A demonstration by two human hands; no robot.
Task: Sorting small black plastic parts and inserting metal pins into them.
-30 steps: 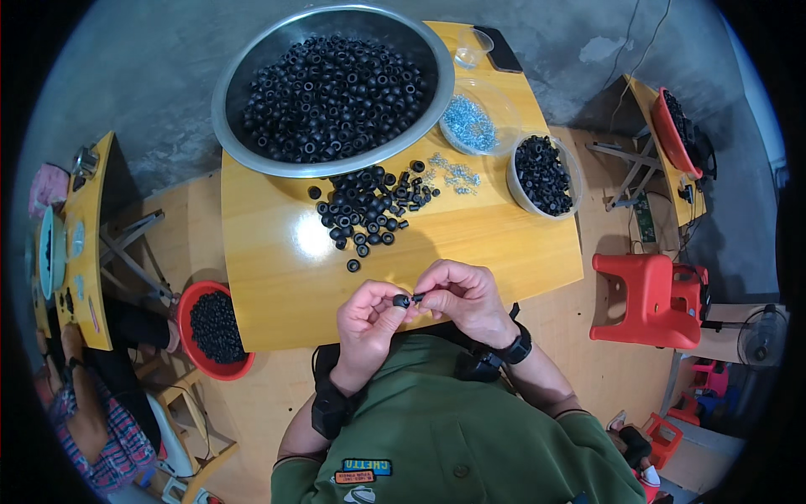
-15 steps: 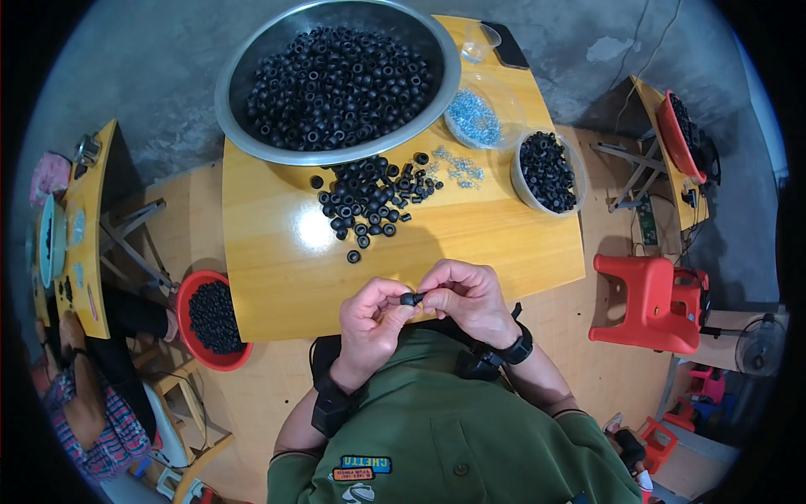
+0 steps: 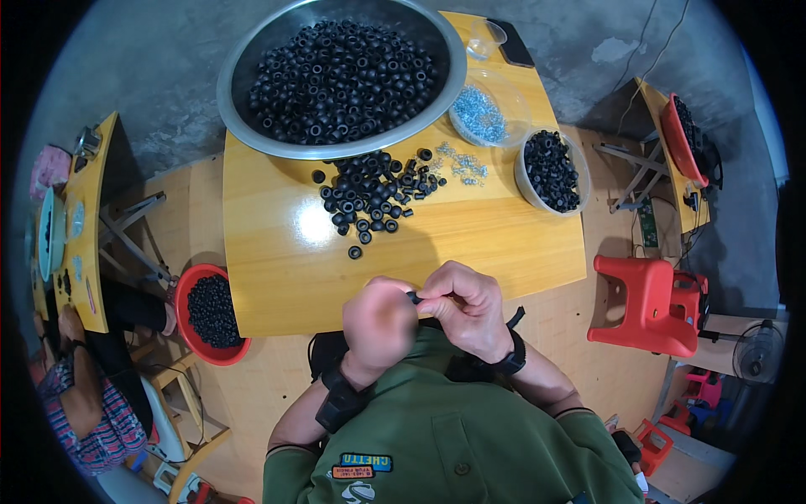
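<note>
In front of me, at the table's near edge, my two hands are close together. A small black part (image 3: 414, 297) shows between them, mostly covered by fingers. My right hand (image 3: 464, 307) is closed, thumb and forefinger pinching the part. My left hand (image 3: 377, 323) is curled around its other end; a blur hides most of its fingers. Beyond my hands, a heap of loose black round caps and smaller black pieces (image 3: 369, 195) lies on the wooden table (image 3: 290, 290). Small clear pieces (image 3: 464, 164) are scattered beside the heap.
A large metal basin (image 3: 225, 97) full of black caps stands at the back. To its right are a clear tub of bluish pieces (image 3: 478, 115), a tub of black parts (image 3: 550, 172) and a dark phone (image 3: 512, 44). A red basin (image 3: 186, 323) and red stool (image 3: 642, 307) flank the table.
My left hand has turned and closed further over the black part, so less of it shows. My right hand keeps its pinch almost in place. The view has shifted slightly.
</note>
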